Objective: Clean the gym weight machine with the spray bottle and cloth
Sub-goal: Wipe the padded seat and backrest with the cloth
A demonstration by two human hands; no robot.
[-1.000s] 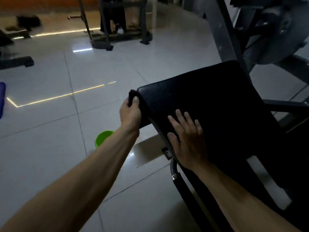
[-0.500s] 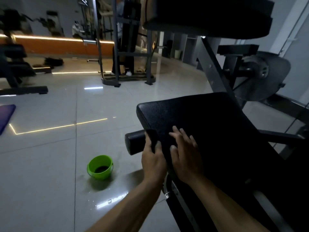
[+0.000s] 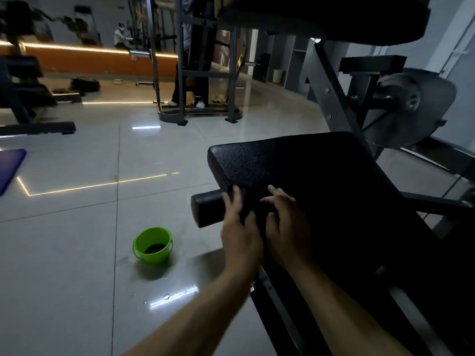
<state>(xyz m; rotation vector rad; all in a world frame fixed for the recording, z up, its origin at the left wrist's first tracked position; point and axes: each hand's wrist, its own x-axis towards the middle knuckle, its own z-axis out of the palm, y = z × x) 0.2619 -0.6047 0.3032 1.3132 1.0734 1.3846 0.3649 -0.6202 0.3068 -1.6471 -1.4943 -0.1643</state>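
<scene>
Pressing against the near-left edge of the black seat pad of the gym weight machine, both hands work side by side in dim light. The left hand is curled at the pad's left side, just where the black foam roller sticks out leftward from under the pad; its fingers are closed round something dark that seems to be the cloth, though black on black makes its outline hard to tell. The right hand lies just right of the left one, nearly touching it, fingers bent and spread on the pad's surface, holding nothing that can be made out. Both bare forearms reach in from the near edge.

On the tiled floor, left of the hands and nearer than the roller, stands a small green bucket with dark contents, wet patches shining on the tiles beside it. The machine's grey frame and a round grey cam rise to the far right, with another dark pad overhead. Farther off, a person's legs stand inside a rack, and a purple mat lies at the far left edge. No spray bottle shows.
</scene>
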